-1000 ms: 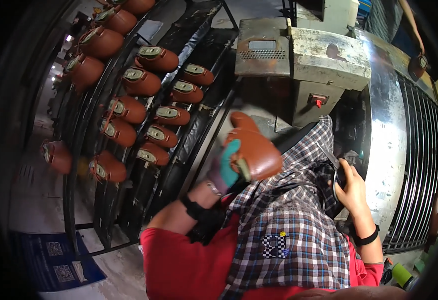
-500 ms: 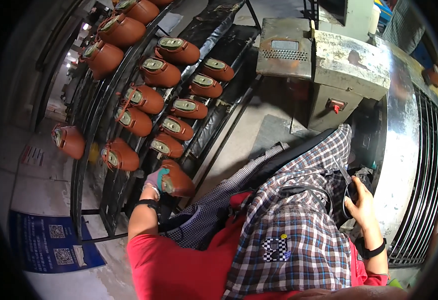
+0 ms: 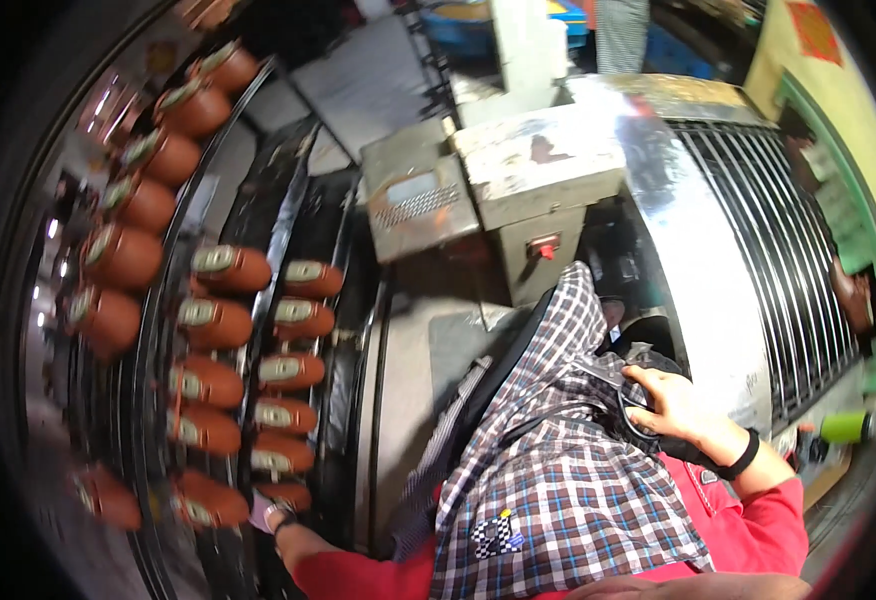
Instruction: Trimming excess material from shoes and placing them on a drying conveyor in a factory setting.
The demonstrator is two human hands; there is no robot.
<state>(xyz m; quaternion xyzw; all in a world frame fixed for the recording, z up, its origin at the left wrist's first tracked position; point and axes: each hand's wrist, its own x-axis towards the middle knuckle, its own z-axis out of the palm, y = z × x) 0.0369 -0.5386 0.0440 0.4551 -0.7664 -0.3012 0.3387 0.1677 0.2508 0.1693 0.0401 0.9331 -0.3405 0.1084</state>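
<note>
My left hand (image 3: 261, 512), in a pale pinkish glove, reaches to the near end of the rack. It is beside a brown leather shoe upper on a last (image 3: 290, 494); its fingers are blurred and partly hidden. In front of my checked apron, my right hand (image 3: 663, 398) is closed around the black handles of a pair of scissors (image 3: 640, 418). Their blades (image 3: 598, 371) point up and left over the apron. Left of my left hand sits another brown shoe upper (image 3: 210, 499), in a row with several more.
A black tiered rack (image 3: 341, 400) holds several rows of brown shoe uppers on lasts. Ahead stand a perforated metal box (image 3: 418, 200) and a metal cabinet with a red switch (image 3: 544, 248). To the right runs a barred conveyor (image 3: 758, 250), with a green bottle (image 3: 844, 428) near it.
The view has swung right. My left hand has brought the shoe upper it held down onto the rack at the row's near end. My right hand still holds the scissors.
</note>
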